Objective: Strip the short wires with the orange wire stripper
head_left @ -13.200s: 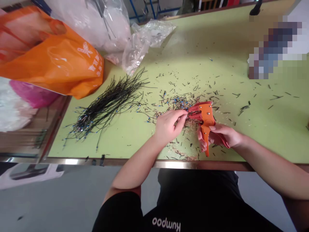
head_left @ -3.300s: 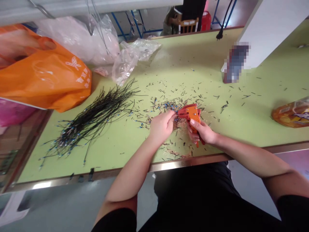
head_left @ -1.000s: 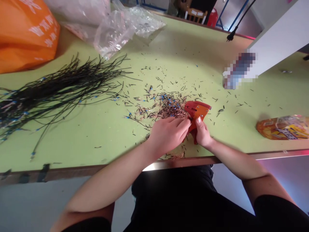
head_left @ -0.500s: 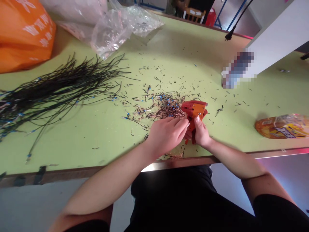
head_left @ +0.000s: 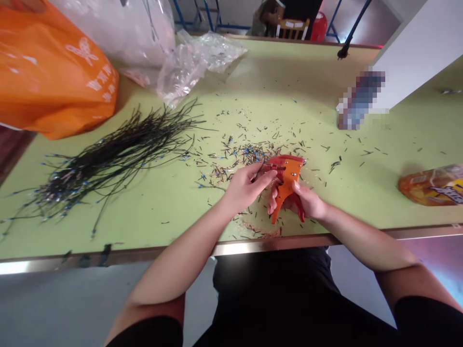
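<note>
Orange, probably stiff, the tool (head_left: 291, 174) suits holding by its handles (head_left: 279, 209), as the right hand (head_left: 310, 199) does; the left hand's (head_left: 246, 187) hold I cannot tell.

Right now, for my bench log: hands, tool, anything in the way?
Right hand gripping orange-red hand tool, handles apart. Left hand at its front. Wire clippings scattered around; black wire bundle off left.

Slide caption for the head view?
Right hand grips an orange-and-red tool, left hand at its nose; black wires and clippings lie on the green tabletop.
</note>
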The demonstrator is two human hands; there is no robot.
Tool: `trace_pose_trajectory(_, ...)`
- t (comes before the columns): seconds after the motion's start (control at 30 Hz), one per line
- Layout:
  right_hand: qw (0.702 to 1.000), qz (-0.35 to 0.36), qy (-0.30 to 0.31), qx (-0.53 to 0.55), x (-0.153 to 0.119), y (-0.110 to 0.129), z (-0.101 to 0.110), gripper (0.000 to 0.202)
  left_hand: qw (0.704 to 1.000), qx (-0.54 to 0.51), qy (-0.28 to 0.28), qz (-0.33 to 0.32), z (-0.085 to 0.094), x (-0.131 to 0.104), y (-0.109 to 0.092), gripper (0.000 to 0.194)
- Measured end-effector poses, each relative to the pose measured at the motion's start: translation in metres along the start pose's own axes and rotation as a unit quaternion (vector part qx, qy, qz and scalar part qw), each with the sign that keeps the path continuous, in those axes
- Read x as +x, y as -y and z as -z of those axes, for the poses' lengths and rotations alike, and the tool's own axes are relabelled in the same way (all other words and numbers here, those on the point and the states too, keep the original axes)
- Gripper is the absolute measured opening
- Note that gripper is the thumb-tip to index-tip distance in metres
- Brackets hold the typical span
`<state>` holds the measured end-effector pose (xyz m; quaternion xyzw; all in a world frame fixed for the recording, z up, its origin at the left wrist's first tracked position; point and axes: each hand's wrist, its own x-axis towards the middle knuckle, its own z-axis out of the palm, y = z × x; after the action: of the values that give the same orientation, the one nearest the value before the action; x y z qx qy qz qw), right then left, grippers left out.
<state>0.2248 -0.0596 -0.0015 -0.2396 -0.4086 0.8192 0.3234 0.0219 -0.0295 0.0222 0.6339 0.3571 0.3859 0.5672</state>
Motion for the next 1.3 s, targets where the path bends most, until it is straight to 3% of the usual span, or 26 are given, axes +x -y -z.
trace_pose_trajectory(0.1,0.999,-0.010,0.033,0.015,-0.001,0.002,0.002,0.054,0.993,-0.099,0.048,0.032,-0.003,-0.002,0.003,0.035)
trace_pose_trajectory(0.33,0.996,-0.059,0.069,-0.011,-0.002,0.003,0.007,0.034,0.995,0.023,-0.096,-0.009,0.003,0.004,0.014,0.055)
trace_pose_trajectory(0.43,0.998,-0.053,0.028,-0.010,-0.001,0.000,0.003,0.033,0.990,0.076,-0.114,-0.023,0.005,0.007,0.017,0.060)
trace_pose_trajectory(0.6,0.999,0.007,-0.026,-0.040,0.002,-0.010,-0.003,0.028,0.992,0.065,-0.109,-0.026,0.007,0.008,0.017,0.060)
trace_pose_trajectory(0.9,0.994,0.014,-0.111,0.001,0.001,-0.009,-0.002,0.050,0.983,0.078,-0.145,-0.078,0.014,0.004,0.020,0.046)
trace_pose_trajectory(1.07,0.996,0.026,-0.087,0.016,-0.001,-0.001,0.001,0.045,0.961,0.202,-0.152,-0.114,0.022,-0.005,0.015,0.041)
trace_pose_trajectory(1.3,0.998,0.024,0.002,0.057,-0.004,0.003,0.012,0.039,0.913,0.346,-0.157,-0.150,0.030,-0.002,0.007,0.039)
